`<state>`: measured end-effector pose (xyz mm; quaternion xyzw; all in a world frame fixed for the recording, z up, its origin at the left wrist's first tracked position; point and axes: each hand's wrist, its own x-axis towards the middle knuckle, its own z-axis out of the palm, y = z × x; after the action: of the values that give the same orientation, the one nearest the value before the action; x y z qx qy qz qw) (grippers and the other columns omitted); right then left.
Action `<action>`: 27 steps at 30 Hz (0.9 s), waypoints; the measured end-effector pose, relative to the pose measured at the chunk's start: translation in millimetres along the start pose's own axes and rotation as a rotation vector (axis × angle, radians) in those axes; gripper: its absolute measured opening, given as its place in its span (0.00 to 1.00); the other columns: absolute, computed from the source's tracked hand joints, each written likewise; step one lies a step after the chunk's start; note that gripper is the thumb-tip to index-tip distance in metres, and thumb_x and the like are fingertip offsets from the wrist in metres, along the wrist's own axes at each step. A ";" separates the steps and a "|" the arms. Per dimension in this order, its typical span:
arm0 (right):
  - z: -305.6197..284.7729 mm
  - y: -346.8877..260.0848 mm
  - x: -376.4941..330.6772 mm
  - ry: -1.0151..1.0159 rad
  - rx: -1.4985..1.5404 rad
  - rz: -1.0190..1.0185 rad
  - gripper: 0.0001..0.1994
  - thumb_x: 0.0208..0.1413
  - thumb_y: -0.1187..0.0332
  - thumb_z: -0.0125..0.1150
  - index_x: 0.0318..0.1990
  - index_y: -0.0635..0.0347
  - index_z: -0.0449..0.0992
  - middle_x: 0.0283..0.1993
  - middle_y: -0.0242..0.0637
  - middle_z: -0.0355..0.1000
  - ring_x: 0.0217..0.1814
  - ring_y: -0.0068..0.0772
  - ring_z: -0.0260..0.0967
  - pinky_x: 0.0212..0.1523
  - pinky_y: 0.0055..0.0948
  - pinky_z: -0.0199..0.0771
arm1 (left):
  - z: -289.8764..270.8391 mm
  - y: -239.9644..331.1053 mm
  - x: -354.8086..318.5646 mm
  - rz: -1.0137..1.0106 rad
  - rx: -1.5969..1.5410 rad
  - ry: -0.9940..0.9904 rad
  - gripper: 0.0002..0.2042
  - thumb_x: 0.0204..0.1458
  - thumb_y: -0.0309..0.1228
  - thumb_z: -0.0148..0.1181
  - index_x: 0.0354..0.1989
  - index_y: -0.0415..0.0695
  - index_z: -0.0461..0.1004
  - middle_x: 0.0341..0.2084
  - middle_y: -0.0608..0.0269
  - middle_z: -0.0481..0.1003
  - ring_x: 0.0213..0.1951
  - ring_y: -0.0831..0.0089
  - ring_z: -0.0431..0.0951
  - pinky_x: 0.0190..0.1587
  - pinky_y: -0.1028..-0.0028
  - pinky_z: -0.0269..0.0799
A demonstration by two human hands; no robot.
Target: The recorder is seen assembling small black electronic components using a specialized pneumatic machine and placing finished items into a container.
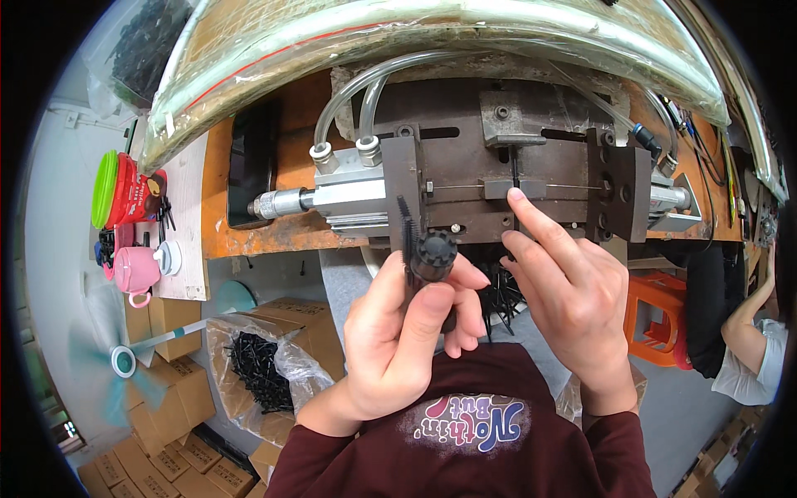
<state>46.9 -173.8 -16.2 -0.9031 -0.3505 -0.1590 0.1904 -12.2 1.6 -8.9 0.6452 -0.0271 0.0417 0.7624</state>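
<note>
My left hand (394, 340) is closed around a black plastic part with a ribbed round end (433, 256). A thin black toothed strip (407, 228) stands up beside that end, by my fingers. My right hand (569, 295) has its index finger stretched out, its tip at a small grey metal block (531, 188). The other fingers are loosely bent, with no thing seen in them. A slim black stem (515, 170) runs from a metal bracket (512, 124) down across the block, close to that fingertip. The block sits mid-fixture on a dark metal plate (465, 166).
Air cylinders (353, 195) with clear hoses flank the fixture. A phone-like black slab (251, 166) lies on the wooden bench (217, 191). Black parts fill a bag-lined box (261, 373); others lie below my hands. An orange stool (656, 315) and another person's arm (751, 319) are rightward.
</note>
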 end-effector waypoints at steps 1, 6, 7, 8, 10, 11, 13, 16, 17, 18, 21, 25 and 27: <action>-1.8 -1.4 0.2 -0.024 -0.008 0.017 0.10 0.41 0.75 0.61 0.35 0.63 0.77 0.52 0.44 0.76 0.23 0.27 0.71 0.28 0.25 0.72 | -0.8 0.0 0.6 0.002 0.008 -0.003 0.16 0.68 0.38 0.44 0.46 0.34 0.65 0.18 0.61 0.69 0.17 0.80 0.66 0.19 0.82 0.60; 1.1 -0.4 -1.8 0.079 0.272 0.099 0.13 0.40 0.75 0.69 0.37 0.62 0.79 0.46 0.41 0.77 0.25 0.27 0.73 0.27 0.24 0.73 | -9.1 7.6 1.3 -0.092 0.153 -0.131 0.16 0.69 0.36 0.42 0.48 0.32 0.67 0.22 0.59 0.73 0.20 0.79 0.70 0.22 0.80 0.64; 0.7 -1.6 -1.9 0.128 0.358 0.094 0.14 0.39 0.75 0.71 0.38 0.61 0.79 0.44 0.40 0.77 0.26 0.28 0.74 0.26 0.24 0.73 | -9.7 10.7 0.5 -0.150 0.138 -0.146 0.16 0.69 0.36 0.41 0.48 0.33 0.67 0.23 0.59 0.74 0.22 0.78 0.71 0.24 0.80 0.66; 0.4 -2.9 -2.1 0.178 0.443 0.086 0.15 0.38 0.74 0.73 0.38 0.60 0.80 0.42 0.39 0.77 0.26 0.28 0.74 0.26 0.25 0.73 | -9.5 8.9 -0.1 -0.138 0.091 -0.121 0.16 0.69 0.36 0.41 0.48 0.33 0.67 0.25 0.56 0.75 0.25 0.76 0.73 0.28 0.78 0.69; -10.0 -8.2 -7.1 0.254 0.511 -0.001 0.17 0.36 0.74 0.76 0.38 0.59 0.81 0.39 0.36 0.77 0.28 0.29 0.76 0.24 0.25 0.73 | -4.6 0.5 -1.1 -0.114 -0.004 -0.071 0.15 0.69 0.35 0.40 0.48 0.34 0.66 0.31 0.51 0.78 0.32 0.71 0.78 0.36 0.75 0.73; -15.0 -13.4 -7.0 0.242 0.540 -0.035 0.17 0.34 0.73 0.77 0.37 0.57 0.82 0.37 0.35 0.76 0.28 0.31 0.75 0.24 0.26 0.72 | -0.4 -1.2 -2.4 -0.146 -0.071 -0.063 0.14 0.69 0.35 0.39 0.48 0.36 0.64 0.42 0.40 0.78 0.45 0.63 0.79 0.51 0.67 0.73; -19.5 -17.8 -6.7 0.151 0.404 -0.127 0.17 0.34 0.74 0.75 0.38 0.58 0.82 0.36 0.34 0.75 0.28 0.31 0.74 0.24 0.25 0.72 | 1.5 -4.9 0.7 -0.081 -0.097 -0.139 0.14 0.70 0.35 0.36 0.49 0.36 0.62 0.50 0.32 0.73 0.50 0.59 0.78 0.56 0.63 0.70; -12.6 -18.0 -10.3 0.154 0.389 -0.157 0.18 0.33 0.75 0.74 0.38 0.60 0.82 0.37 0.35 0.75 0.29 0.32 0.74 0.27 0.27 0.74 | 7.2 -8.8 1.3 -0.093 -0.162 -0.188 0.15 0.70 0.35 0.36 0.51 0.34 0.62 0.51 0.32 0.72 0.51 0.60 0.77 0.55 0.64 0.71; -12.2 -16.8 -11.9 0.151 0.423 -0.150 0.18 0.33 0.76 0.74 0.38 0.61 0.82 0.37 0.35 0.75 0.30 0.32 0.74 0.28 0.27 0.75 | 7.1 -9.7 1.5 -0.099 -0.160 -0.213 0.16 0.70 0.35 0.36 0.53 0.33 0.61 0.52 0.32 0.72 0.51 0.61 0.77 0.54 0.65 0.71; -14.2 -15.8 -12.6 0.154 0.435 -0.120 0.19 0.32 0.77 0.74 0.38 0.62 0.81 0.38 0.37 0.75 0.32 0.33 0.74 0.29 0.28 0.76 | 6.7 -8.5 1.1 -0.109 -0.093 -0.192 0.16 0.70 0.34 0.36 0.54 0.33 0.61 0.52 0.33 0.73 0.50 0.62 0.78 0.52 0.67 0.73; -14.6 -9.2 -17.0 0.232 0.373 -0.009 0.19 0.33 0.80 0.73 0.38 0.65 0.80 0.42 0.43 0.75 0.38 0.38 0.76 0.34 0.31 0.78 | 4.2 -1.7 1.3 -0.088 0.124 -0.101 0.15 0.68 0.30 0.38 0.57 0.33 0.63 0.48 0.44 0.76 0.36 0.76 0.78 0.37 0.78 0.73; 0.9 2.4 -14.1 0.131 0.279 0.046 0.14 0.38 0.80 0.70 0.36 0.67 0.76 0.51 0.50 0.75 0.39 0.42 0.77 0.39 0.32 0.78 | -4.2 3.5 -0.7 -0.093 0.213 -0.082 0.13 0.68 0.30 0.42 0.51 0.33 0.69 0.27 0.62 0.74 0.23 0.87 0.60 0.26 0.83 0.57; 6.1 3.3 -11.9 0.062 0.198 0.004 0.12 0.40 0.79 0.68 0.35 0.67 0.75 0.53 0.50 0.75 0.37 0.40 0.77 0.39 0.31 0.78 | 0.2 -4.8 -2.4 0.047 0.251 -0.013 0.13 0.67 0.30 0.42 0.50 0.33 0.69 0.26 0.63 0.74 0.22 0.87 0.60 0.25 0.83 0.56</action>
<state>41.7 -180.1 -27.4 -0.8752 -0.3567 -0.1513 0.2897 -14.1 0.5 -13.8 0.7351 -0.0421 0.0584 0.6741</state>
